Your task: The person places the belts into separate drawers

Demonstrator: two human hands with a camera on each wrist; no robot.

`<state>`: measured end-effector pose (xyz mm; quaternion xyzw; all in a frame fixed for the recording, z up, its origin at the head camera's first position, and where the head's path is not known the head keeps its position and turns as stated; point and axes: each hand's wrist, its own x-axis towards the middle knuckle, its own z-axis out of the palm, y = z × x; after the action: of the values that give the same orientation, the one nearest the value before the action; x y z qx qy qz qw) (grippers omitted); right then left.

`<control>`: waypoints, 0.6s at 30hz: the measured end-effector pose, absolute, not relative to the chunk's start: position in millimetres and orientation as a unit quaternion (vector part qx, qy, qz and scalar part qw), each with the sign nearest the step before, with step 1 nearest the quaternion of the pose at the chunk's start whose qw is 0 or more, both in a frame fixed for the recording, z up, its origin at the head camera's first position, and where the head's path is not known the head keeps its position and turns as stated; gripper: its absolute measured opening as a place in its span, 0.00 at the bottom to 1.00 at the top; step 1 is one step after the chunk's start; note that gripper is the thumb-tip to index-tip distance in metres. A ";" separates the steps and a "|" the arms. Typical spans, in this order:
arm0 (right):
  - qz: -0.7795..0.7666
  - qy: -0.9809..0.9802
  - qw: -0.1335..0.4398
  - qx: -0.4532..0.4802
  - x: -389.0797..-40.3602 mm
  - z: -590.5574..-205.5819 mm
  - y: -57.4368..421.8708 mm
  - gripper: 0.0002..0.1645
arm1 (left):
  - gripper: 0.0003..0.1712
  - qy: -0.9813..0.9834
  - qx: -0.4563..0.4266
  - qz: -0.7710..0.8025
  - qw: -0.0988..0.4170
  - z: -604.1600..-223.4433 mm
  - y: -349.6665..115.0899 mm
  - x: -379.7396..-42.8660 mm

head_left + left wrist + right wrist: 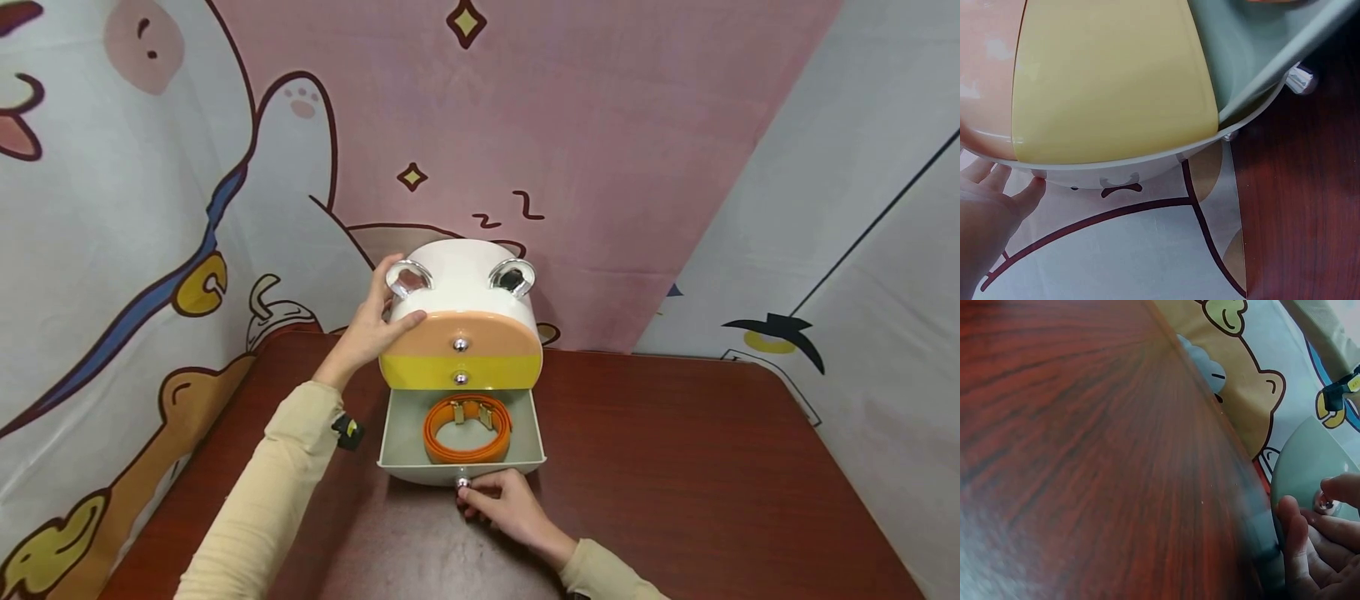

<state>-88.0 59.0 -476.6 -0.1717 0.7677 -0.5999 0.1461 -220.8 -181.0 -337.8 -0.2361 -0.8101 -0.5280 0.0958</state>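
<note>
A small white drawer box (465, 283) with two silver ring ears stands on the table. Its upper drawers, one orange (427, 333) and one yellow (420, 372), are closed. The pale green bottom drawer (401, 433) is pulled out, and a coiled orange belt (468, 454) with gold-coloured metal parts lies in it. My left hand (371, 325) rests spread on the box's left side, thumb at the front edge; its fingers (1029, 194) touch the side wall in the left wrist view. With finger and thumb, my right hand (510, 507) pinches the bottom drawer's silver knob (1325, 503).
The dark red-brown wooden table (675, 467) extends to both sides of the box. Behind and to the left hangs a cloth (600, 167) printed with cartoon animals. The open drawer juts toward the front of the table.
</note>
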 end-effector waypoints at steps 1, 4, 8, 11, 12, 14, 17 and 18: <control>-0.598 0.769 0.147 -0.172 -88.3 -475.1 59.4 0.10 | 0.47 -0.810 -0.237 -0.528 0.096 -337.8 -180.9 -220.9; -0.597 0.769 0.146 -0.173 -90.7 -474.8 60.6 0.10 | 0.47 -0.808 -0.239 -0.529 0.097 -338.1 -180.6 -221.3; -0.596 0.771 0.153 -0.165 -93.7 -476.1 60.2 0.10 | 0.47 -0.808 -0.240 -0.530 0.097 -338.4 -180.6 -221.0; -0.600 0.768 0.153 -0.164 -96.1 -477.5 59.5 0.10 | 0.47 -0.808 -0.241 -0.529 0.098 -338.5 -180.5 -220.7; -0.602 0.767 0.153 -0.162 -97.1 -477.8 59.2 0.11 | 0.47 -0.808 -0.241 -0.529 0.099 -338.6 -180.5 -220.7; -0.606 0.765 0.150 -0.157 -98.9 -478.3 58.2 0.11 | 0.47 -0.807 -0.242 -0.529 0.101 -338.8 -180.6 -220.9; -0.610 0.765 0.146 -0.146 -102.0 -479.2 56.9 0.11 | 0.47 -0.806 -0.243 -0.529 0.102 -338.4 -180.6 -221.0; -0.612 0.765 0.145 -0.143 -103.1 -479.5 56.4 0.11 | 0.47 -0.806 -0.243 -0.530 0.103 -338.0 -180.5 -220.8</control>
<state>-103.1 56.4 -479.5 -0.1427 0.7646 -0.6116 0.1451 -220.8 -180.5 -338.0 -0.2427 -0.8062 -0.5296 0.1028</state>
